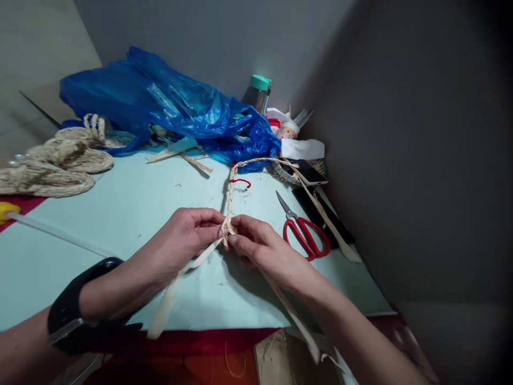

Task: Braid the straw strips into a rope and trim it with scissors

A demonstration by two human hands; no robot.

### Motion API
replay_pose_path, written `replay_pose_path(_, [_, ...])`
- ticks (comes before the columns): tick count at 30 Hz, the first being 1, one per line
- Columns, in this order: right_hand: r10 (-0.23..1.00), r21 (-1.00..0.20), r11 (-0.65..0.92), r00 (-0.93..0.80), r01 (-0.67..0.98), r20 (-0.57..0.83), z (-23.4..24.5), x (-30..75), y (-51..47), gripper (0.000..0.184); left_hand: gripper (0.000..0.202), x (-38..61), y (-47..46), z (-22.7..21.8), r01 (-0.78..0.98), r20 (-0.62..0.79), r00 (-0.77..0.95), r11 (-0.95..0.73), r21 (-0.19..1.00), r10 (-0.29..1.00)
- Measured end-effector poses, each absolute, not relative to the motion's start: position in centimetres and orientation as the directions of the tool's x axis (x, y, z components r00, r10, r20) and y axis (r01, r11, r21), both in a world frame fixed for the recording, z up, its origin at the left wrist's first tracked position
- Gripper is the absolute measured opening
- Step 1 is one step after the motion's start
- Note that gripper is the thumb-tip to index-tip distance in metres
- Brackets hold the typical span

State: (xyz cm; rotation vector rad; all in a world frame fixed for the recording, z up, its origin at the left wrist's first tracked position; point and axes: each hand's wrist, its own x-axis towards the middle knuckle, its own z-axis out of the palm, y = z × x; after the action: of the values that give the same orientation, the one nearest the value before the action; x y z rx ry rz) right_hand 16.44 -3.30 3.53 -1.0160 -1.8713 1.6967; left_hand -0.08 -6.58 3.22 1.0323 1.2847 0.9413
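Both hands meet at the lower end of a pale braided cord (230, 195) of flat plant fibre. My left hand (190, 235) pinches the braid and a loose strip (164, 307) that trails down toward me. From the other side, my right hand (260, 240) grips the strands with thumb and fingertips; another strip (296, 321) hangs below it past the table edge. Upward, the braid runs away from me and bends right toward a round basket. A red twist of yarn or wire (241, 182) is around the braid. My fingers partly hide the crossing strands.
Red-handled scissors (306, 235) lie right of my hands, beside a dark flat object (320, 214). A phone (308, 172) rests on the basket (280, 172). Behind are a blue plastic bag (180, 107) and a green-lidded bottle (259, 88). Woven fibre sandals (52, 166) sit left; a wall rises right.
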Motion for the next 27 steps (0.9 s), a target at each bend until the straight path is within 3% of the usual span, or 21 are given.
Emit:
replay_pose_path(3, [0.78,-0.94,0.122,-0.617,0.318,-0.107,3.3,16.6,-3.2,0.016,0.01,-0.1,-6.7,3.3,0.272,-0.189,0.011,0.179,0.945,0.982])
replay_pose_path(11, [0.847,-0.948,0.132,-0.53,0.291,-0.044,2.2,16.4,-3.1,0.032,0.019,-0.1,-7.4,3.5,0.705,0.035,0.018,-0.037,0.708,0.999])
replay_pose_path(20, [0.874,-0.96,0.132,-0.487,0.248,-0.005,2.1,16.2,-3.4,0.032,0.023,0.2,-7.4,4.1,0.835,0.223,0.044,-0.158,0.526,0.974])
replay_pose_path(24, [0.864,-0.993,0.07,-0.504,0.091,0.014,1.7,16.1,-3.3,0.027,0.027,0.6,-8.0,4.2,0.905,0.349,0.134,-0.258,0.338,0.928])
replay_pose_path(27, [0.86,-0.998,0.014,-0.509,0.068,-0.022,1.8,16.3,-3.3,0.027,0.025,1.1,-8.7,3.9,0.931,0.38,0.246,-0.326,0.164,0.892])
